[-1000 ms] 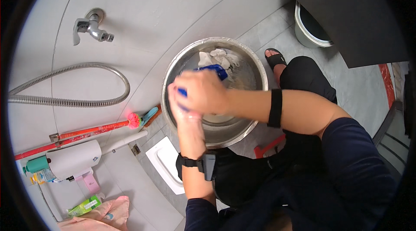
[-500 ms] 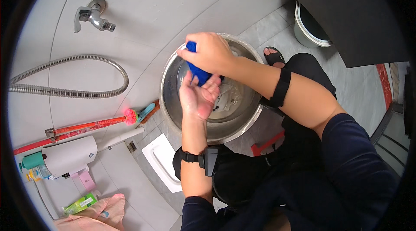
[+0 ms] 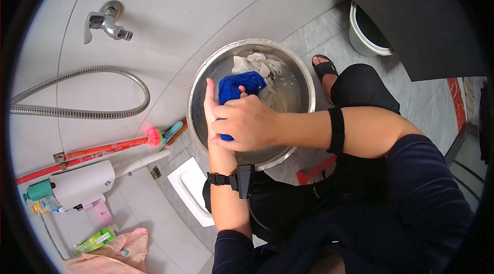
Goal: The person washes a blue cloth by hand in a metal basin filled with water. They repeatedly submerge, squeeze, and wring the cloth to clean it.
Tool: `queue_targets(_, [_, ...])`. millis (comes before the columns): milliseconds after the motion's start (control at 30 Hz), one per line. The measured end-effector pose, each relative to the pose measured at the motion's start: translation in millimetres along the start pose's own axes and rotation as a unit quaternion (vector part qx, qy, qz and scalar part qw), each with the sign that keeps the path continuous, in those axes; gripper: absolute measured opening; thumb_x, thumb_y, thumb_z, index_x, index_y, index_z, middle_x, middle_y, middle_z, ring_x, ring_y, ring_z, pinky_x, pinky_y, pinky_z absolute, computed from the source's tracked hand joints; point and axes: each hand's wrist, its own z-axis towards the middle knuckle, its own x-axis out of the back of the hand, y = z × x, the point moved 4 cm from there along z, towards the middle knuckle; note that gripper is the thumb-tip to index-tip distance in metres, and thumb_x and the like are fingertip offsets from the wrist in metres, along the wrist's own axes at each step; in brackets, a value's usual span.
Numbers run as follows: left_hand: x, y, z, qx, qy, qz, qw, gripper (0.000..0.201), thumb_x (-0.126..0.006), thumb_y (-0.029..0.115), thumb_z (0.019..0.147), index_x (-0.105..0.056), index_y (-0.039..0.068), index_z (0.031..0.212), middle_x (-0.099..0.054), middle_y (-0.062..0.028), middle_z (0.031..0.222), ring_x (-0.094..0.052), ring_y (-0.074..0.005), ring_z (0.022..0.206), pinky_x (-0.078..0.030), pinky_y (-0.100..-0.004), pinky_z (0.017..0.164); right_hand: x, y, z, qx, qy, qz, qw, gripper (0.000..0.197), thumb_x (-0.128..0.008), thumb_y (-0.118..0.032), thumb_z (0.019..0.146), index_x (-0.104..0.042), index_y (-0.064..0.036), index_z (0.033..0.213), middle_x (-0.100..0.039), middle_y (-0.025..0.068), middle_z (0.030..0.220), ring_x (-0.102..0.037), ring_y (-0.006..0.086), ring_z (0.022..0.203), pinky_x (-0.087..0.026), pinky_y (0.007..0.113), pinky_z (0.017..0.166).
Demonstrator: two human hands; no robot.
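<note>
Over a round metal basin (image 3: 303,63), my right hand (image 3: 249,122) is closed round the lower part of a wet blue cloth (image 3: 242,84), knuckles up, pressing it on my left palm and wrist. My left hand (image 3: 210,100) lies under the cloth with its palm up. One digit points out straight at the left, and a fingertip curls over the cloth, while the rest is hidden. In the basin, shallow cloudy water surrounds a bunched white cloth (image 3: 257,63) near the far rim.
A metal tap (image 3: 109,24) and a looped flexible hose (image 3: 136,76) are on the left wall. Red-handled brushes (image 3: 118,146) hang below. A bucket (image 3: 368,42) stands at the far right beside a dark panel (image 3: 411,16). A white squat toilet (image 3: 190,191) lies at lower left.
My right hand has moved toward me, from the blue cloth's far end down onto my left palm and wrist. The cloth now spreads over the left hand, and the white cloth has come into view.
</note>
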Motion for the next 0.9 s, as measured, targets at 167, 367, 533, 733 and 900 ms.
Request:
queue_targets(167, [24.0,5.1,17.0,-0.011,-0.169,-0.012,0.985,0.048,-0.048,0.056,0.096,-0.062,0.011,0.109,-0.067,-0.0091,0.091,-0.065,-0.0256,0.084,-0.054,-0.0394,0.075,-5.3,6.6,3.3,0.039,-0.023,-0.008,0.999,0.020,-0.072,-0.032,0.079,-0.065,-0.0139,0.073,-0.056,0.0039,0.072,-0.060,0.0231,0.060,-0.046,0.039,0.051])
queue_targets(367, [14.5,-8.0,22.5,-0.173,0.105,-0.023,0.979,0.033,-0.046,0.042,0.099,-0.065,0.014,0.099,-0.070,-0.0047,0.093,-0.068,-0.0199,0.081,-0.057,-0.0343,0.067,11.0,75.0,8.6,-0.239,0.100,-0.118,0.959,0.024,-0.067,-0.029,0.084,-0.061,-0.0098,0.071,-0.056,0.0089,0.068,-0.060,0.0308,0.059,-0.047,0.046,0.052])
queue_targets(533, [14.9,1.9,-2.1,-0.191,-0.019,-0.007,0.981,0.040,-0.046,0.046,0.098,-0.065,0.010,0.101,-0.069,-0.0107,0.094,-0.067,-0.0289,0.092,-0.054,-0.0436,0.085,0.3,26.5,4.8,-0.101,0.074,-0.015,0.992,0.021,-0.066,-0.026,0.083,-0.061,-0.0093,0.072,-0.057,0.0084,0.070,-0.060,0.0311,0.058,-0.047,0.044,0.052])
queue_targets(733, [-3.7,-6.9,8.1,-0.216,0.089,0.017,0.972,0.022,-0.049,0.034,0.097,-0.060,0.017,0.089,-0.066,0.0020,0.077,-0.061,-0.0113,0.055,-0.035,-0.0240,0.033,2.6,98.8,18.3,-0.321,0.097,-0.034,0.942,0.028,-0.067,-0.032,0.085,-0.065,-0.0062,0.075,-0.064,0.0154,0.074,-0.062,0.0384,0.066,-0.047,0.048,0.059])
queue_targets(900, [58.6,14.3,-3.5,-0.291,-0.142,0.036,0.945,0.033,-0.048,0.041,0.097,-0.060,0.014,0.111,-0.064,-0.0083,0.114,-0.064,-0.0245,0.104,-0.055,-0.0407,0.084,-6.4,7.1,20.9,-0.168,0.050,0.069,0.982,0.026,-0.069,-0.029,0.081,-0.061,-0.0057,0.074,-0.058,0.0116,0.074,-0.061,0.0317,0.064,-0.046,0.042,0.054])
